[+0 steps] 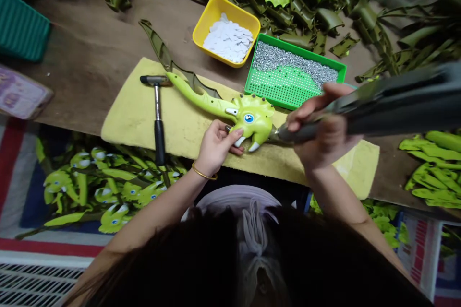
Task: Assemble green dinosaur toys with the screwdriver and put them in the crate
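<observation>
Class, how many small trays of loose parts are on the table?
2: a yellow tray of white discs and, to its right, a green tray of metal studs, both beyond the yellow pad.

A lime-green plastic dinosaur toy (250, 122) — blue eye, white horns — on a yellow pad (133, 120)

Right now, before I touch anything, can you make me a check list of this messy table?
surface: a wooden bench with a yellow pad on it
job's things: a lime-green plastic dinosaur on the pad; a hammer beside it
clutter: a yellow tray of white discs; a green tray of small silver pieces; heaps of green plastic parts
grippers: left hand holds the dinosaur's head; right hand grips a grey-handled tool beside the head
cables: nothing seen
surroundings: green dinosaur heads on striped cloth below the bench; a teal bin
</observation>
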Available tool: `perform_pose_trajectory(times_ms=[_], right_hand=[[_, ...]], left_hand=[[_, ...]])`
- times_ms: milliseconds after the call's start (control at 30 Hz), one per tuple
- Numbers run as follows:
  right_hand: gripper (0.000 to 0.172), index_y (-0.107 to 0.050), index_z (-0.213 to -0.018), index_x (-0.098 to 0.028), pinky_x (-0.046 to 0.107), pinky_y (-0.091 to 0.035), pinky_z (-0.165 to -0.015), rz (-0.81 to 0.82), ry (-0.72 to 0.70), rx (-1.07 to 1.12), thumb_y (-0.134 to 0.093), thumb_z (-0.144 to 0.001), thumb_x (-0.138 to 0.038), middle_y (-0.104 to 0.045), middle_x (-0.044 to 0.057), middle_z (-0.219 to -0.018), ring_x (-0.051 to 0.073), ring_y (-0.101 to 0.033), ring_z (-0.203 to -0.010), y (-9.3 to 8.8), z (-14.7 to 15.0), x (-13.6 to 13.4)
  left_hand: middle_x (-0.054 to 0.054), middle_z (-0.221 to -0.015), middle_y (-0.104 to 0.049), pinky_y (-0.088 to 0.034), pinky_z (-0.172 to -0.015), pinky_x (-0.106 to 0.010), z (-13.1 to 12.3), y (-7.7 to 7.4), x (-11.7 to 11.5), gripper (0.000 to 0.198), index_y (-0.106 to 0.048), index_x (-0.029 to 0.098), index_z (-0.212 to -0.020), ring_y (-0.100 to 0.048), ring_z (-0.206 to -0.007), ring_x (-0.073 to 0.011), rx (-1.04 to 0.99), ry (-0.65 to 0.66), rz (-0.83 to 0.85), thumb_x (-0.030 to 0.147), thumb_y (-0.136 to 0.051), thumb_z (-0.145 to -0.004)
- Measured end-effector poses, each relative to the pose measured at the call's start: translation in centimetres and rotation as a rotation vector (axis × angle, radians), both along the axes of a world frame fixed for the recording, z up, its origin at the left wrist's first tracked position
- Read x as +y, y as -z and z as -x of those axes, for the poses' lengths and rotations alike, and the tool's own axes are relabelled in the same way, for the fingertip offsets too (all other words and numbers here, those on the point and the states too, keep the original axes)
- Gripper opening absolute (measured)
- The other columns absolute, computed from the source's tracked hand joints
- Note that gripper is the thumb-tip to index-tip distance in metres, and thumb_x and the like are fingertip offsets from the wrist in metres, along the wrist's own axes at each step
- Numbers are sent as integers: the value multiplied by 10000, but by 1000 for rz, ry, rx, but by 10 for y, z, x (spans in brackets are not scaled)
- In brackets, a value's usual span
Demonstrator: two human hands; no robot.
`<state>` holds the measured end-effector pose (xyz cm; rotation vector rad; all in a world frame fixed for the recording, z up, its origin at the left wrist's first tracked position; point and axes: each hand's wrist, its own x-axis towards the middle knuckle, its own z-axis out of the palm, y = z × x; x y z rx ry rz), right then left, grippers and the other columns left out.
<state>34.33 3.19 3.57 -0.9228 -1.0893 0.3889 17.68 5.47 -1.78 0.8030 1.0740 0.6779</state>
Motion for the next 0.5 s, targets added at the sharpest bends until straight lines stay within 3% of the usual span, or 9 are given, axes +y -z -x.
perform_pose_trajectory(times_ms=[67,133,233,367,500], right_hand=[[235,-674,-999,-303,213,-349,-325,-90,81,50,-668,-817,-452,-633,-65,-661,61,-464,-381,-9,-9,24],[246,-653,-949,-265,207,-346,-361,-189,269,100,-681,-818,-472,-660,-55,-712,48,-490,-411,-9,-23,54],[444,-592,-1030,-262,250,-428,-438,-75,495,35,-584,-813,-649,-648,-25,-796,66,-516,-465,13,-46,95],[570,-530,-1154,-271,288,-489,-520,138,502,-47,-431,-841,-735,-651,15,-868,91,-536,-525,51,-66,115],[575,-535,-1134,-246,309,-499,-540,191,436,-12,-435,-844,-732,-613,0,-749,111,-549,-531,66,-70,112]], left_hand=[[40,-585,-648,-569,-420,-239,-1,1,-1,609,-399,207,-812,-646,-449,-145,7,21,12,542,-846,-568],[33,-592,-655,-581,-442,-243,0,2,-2,602,-400,201,-819,-656,-463,-146,13,36,13,539,-839,-583],[20,-613,-662,-588,-454,-236,1,2,-1,576,-409,190,-828,-664,-475,-144,8,40,15,512,-835,-609],[17,-622,-660,-599,-464,-242,2,2,0,548,-428,184,-839,-666,-478,-147,8,53,23,489,-831,-626],[21,-626,-662,-596,-457,-240,3,3,0,531,-424,189,-836,-663,-475,-143,9,60,30,473,-825,-636]])
